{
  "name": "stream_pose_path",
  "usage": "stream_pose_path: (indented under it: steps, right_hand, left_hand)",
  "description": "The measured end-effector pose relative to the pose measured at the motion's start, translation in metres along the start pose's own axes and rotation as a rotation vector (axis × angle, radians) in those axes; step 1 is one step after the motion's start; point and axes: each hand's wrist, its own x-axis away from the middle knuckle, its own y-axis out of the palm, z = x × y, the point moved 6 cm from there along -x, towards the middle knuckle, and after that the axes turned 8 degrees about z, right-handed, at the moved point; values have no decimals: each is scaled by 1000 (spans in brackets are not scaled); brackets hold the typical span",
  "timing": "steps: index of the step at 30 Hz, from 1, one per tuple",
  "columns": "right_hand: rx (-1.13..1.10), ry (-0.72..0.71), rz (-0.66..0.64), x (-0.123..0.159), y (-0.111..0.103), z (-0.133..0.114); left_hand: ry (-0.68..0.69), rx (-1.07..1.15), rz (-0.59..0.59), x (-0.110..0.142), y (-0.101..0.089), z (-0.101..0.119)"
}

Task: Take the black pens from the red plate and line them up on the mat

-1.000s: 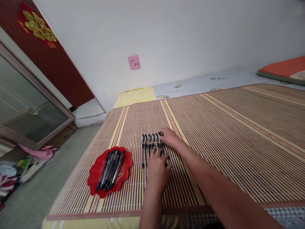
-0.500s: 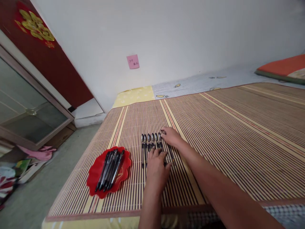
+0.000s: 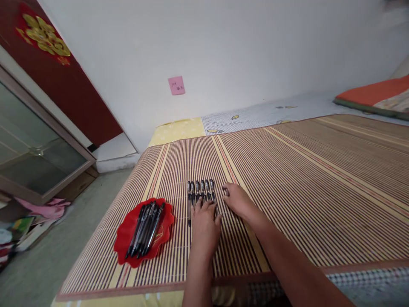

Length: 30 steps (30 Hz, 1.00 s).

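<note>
Several black pens point(image 3: 200, 190) lie side by side in a row on the striped bamboo mat point(image 3: 287, 170). My left hand point(image 3: 203, 226) rests flat on the near ends of these pens, fingers stretched out. My right hand point(image 3: 238, 200) lies on the mat just right of the row, its fingertips by the rightmost pen; whether it pinches a pen is hidden. A red scalloped plate point(image 3: 124, 241) to the left holds several more black pens point(image 3: 146, 228).
The mat covers a bed whose front edge point(image 3: 128, 290) runs near me. A white wall with a pink sticky note point(image 3: 176, 85) is behind. A glass cabinet point(image 3: 35, 149) and floor clutter point(image 3: 25, 217) stand at left. An orange cushion point(image 3: 373, 96) lies far right.
My right hand has drawn back from the far ends of the pens toward me and to the right. The left hand stays on the row.
</note>
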Motion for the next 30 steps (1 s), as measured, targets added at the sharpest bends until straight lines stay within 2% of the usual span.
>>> stream_pose_path:
  steps: [4, 7, 12, 18, 30]
  right_hand:
    - [-2, 57, 82, 5, -8, 13]
    - [6, 80, 54, 9, -7, 17]
    - [-6, 46, -7, 12, 5, 5]
    - [-41, 25, -16, 11, 16, -8]
    - [-89, 42, 10, -1, 25, -13]
  left_hand:
    - [3, 8, 14, -1, -1, -1]
    - [4, 17, 13, -1, 0, -1]
    - [-8, 20, -2, 0, 0, -1]
    - [-31, 28, -11, -1, -3, -3]
    - [-40, 47, -30, 1, -3, -5]
